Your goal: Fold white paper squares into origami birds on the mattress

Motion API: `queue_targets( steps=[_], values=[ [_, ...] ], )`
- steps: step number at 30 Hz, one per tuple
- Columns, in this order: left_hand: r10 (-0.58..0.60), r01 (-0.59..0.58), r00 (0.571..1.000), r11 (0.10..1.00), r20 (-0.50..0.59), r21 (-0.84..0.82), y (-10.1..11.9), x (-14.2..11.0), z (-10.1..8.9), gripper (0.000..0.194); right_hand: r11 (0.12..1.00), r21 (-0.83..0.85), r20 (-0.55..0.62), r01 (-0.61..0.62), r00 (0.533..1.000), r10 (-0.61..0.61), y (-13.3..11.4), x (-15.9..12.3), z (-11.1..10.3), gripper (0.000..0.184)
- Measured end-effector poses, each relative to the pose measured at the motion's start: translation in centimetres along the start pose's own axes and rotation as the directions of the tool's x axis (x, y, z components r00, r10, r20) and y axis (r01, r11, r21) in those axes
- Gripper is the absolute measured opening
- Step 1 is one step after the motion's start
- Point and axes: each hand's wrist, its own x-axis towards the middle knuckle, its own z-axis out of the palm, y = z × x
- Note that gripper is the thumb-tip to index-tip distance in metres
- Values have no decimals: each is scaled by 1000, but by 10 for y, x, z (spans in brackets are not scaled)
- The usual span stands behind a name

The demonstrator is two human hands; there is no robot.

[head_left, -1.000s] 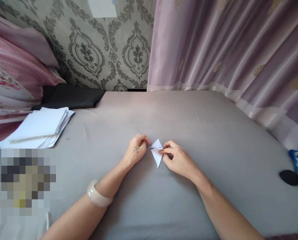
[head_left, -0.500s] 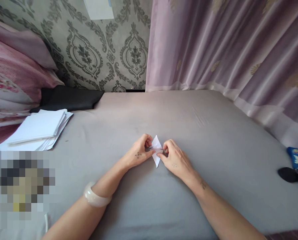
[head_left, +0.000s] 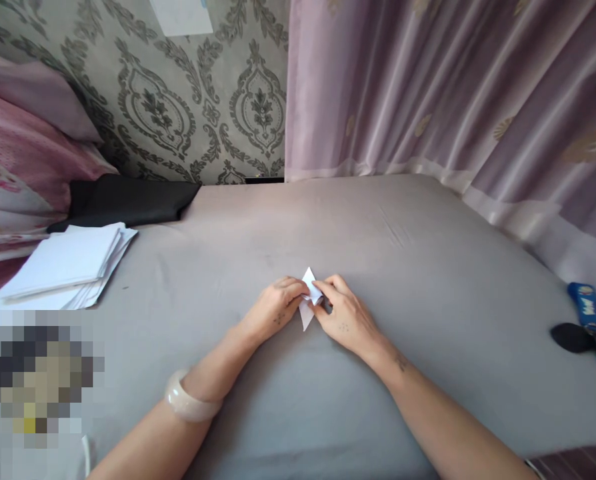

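A small folded white paper is in the middle, just above the grey sheet or touching it; I cannot tell which; it has one point at the far end and one point at the near end, with folds across its middle. The left hand has its grip nearly closed, with the fingers bunched up on the left side of the paper; the right hand pinches the right side, one finger on top and the thumb lower down, with a little gap behind them. A pale, shiny bangle is around the left wrist; small dark marks dot both hands.

Over to the left is a messy pile of white paper, with a flat black thing just behind it; far to the right are a blue thing and a black, round-ended thing, close together; purple curtains hang at the back, next to a grey wall with leafy shapes.
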Motion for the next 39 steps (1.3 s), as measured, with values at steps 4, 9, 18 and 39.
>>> queue_targets(
  steps=[4,9,18,39],
  values=[
    [-98,97,994,995,-57,-26,4,2,-3,23,999,37,-86,-5,996,8,3,2,2,24],
    [-284,283,959,954,-1,-98,6,3,-3,33,991,93,-32,-94,995,97,11,7,4,22],
    [-310,308,951,936,18,-172,-1,1,3,59,982,137,9,-127,992,127,18,18,5,16],
    [-282,290,925,957,-253,-6,-9,-1,13,31,993,118,-19,13,1000,-10,28,41,9,13]
  ],
)
